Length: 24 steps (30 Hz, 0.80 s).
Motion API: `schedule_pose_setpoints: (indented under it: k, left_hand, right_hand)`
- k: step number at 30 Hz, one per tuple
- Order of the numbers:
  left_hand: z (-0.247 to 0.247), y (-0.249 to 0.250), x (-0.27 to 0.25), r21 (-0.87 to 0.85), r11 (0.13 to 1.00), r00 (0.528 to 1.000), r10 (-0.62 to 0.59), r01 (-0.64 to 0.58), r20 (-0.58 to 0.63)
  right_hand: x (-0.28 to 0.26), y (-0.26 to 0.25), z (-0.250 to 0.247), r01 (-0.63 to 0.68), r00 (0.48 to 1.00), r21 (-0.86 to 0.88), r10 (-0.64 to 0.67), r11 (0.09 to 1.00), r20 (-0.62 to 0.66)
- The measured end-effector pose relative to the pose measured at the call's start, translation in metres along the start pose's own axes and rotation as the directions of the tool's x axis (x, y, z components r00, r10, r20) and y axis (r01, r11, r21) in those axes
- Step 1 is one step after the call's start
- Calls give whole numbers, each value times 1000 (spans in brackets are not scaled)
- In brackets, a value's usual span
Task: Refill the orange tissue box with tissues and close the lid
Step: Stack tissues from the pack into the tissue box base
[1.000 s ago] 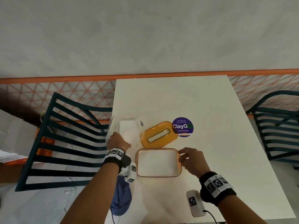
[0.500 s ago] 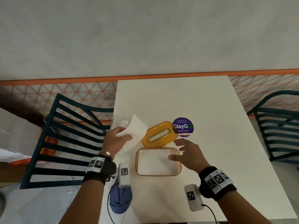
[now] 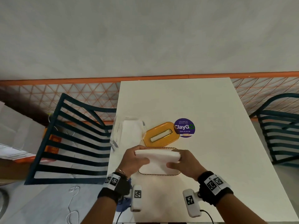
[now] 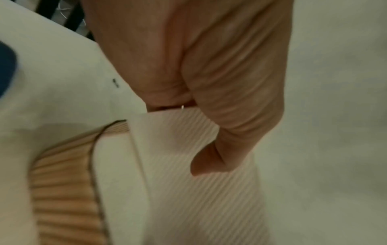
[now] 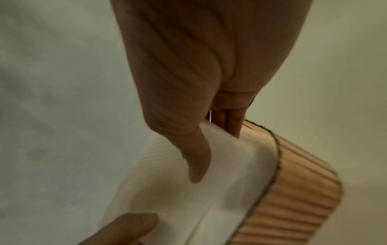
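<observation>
White tissues (image 3: 157,155), a folded stack, hang just above the open box (image 3: 159,172), which stands near the worktop's (image 3: 210,159) front edge, closer to its left side. The stack's long axis runs left to right, matching the box's own long axis, so the coming move looks like a straight drop into the opening. It sits tilted, its far edge raised over the box's far rim and its near edge already low over the opening. I judge that levelling it is what the move turns on, since a corner could catch the ribbed wall.

Both hands share the load, one at each short end, equally near. The left hand (image 3: 135,160) pinches the left end, thumb on top and fingers beneath, as the left wrist view shows. The right hand (image 3: 183,162) grips the right end likewise, thumb on top, fingers tucked under beside the box's rim. Wrists are angled inward and down.

Beyond the box lies the lid (image 3: 161,135), slot up, touching or nearly touching the far rim, still to be fitted. Left of it, by the left edge, rests a clear wrapper (image 3: 127,131) with more tissues.
</observation>
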<state>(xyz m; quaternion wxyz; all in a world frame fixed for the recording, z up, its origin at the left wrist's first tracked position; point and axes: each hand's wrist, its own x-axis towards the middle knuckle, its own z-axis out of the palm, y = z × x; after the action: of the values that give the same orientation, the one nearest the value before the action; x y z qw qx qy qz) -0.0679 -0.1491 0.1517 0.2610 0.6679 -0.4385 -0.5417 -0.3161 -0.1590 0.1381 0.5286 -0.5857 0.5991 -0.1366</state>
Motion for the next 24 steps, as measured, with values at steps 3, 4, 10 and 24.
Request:
schedule_pose_setpoints:
  k: [3,4,10,24]
  left_hand:
    - [10,-9,-3,-11,1000,999,-7,7,-54]
    - [11,-10,-3,-15,1000,998,-9,8,-66]
    - [8,-8,-8,-44,999,994,-34,30,-101]
    - [27,-7,-26,-82,996,984,10,-25,-176]
  right_hand:
    - [-3,10,8,1,998,-2,-1,1000,-56]
    - [-4,11,9,4,997,6,-4,1000,-74]
    - [-6,3,4,25,996,87,-18,996,-84]
    - [-15,0,12,114,985,121,-96,986,-143]
